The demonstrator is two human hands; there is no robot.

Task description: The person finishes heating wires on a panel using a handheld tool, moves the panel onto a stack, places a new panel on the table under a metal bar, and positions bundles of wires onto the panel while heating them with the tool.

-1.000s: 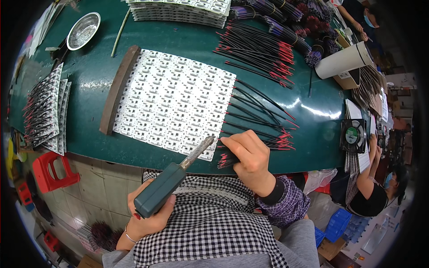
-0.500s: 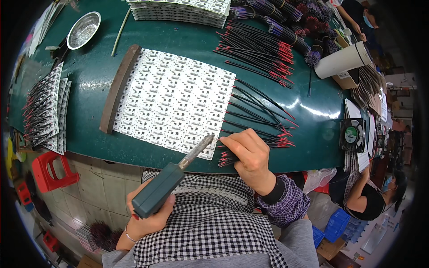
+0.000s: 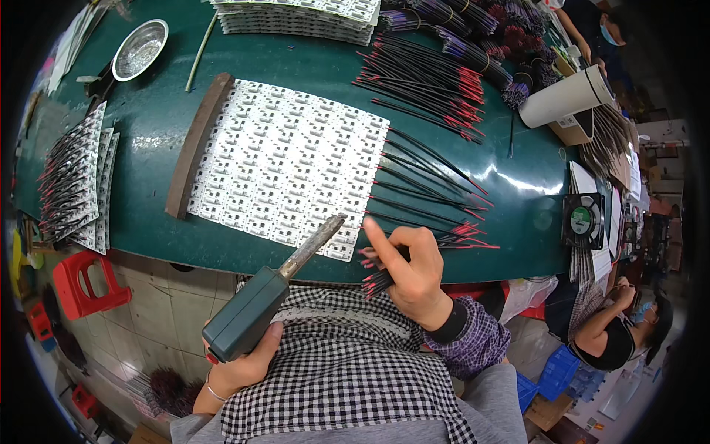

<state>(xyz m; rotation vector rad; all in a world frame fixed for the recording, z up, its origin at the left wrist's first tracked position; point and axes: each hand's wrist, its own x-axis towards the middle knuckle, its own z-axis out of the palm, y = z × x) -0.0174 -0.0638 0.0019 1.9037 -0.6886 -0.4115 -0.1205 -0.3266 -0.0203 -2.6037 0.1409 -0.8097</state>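
the left hand (image 3: pixel 248 361) is closed around a soldering iron (image 3: pixel 246 312), tip at near right of the white board (image 3: pixel 285 163); the right hand (image 3: pixel 418 275), one finger stretched, half curls around black wires (image 3: pixel 379 282).

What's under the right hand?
Red-tipped black wires poke out from beneath the right hand on its left side, near the edge of the green table. Their run beneath the hand, and whatever else lies there, is covered.

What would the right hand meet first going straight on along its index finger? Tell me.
Likely the white circuit-board sheet, its right edge lying just ahead of the right hand. Depth is unclear here, so the fingertip may already touch it or pass above.
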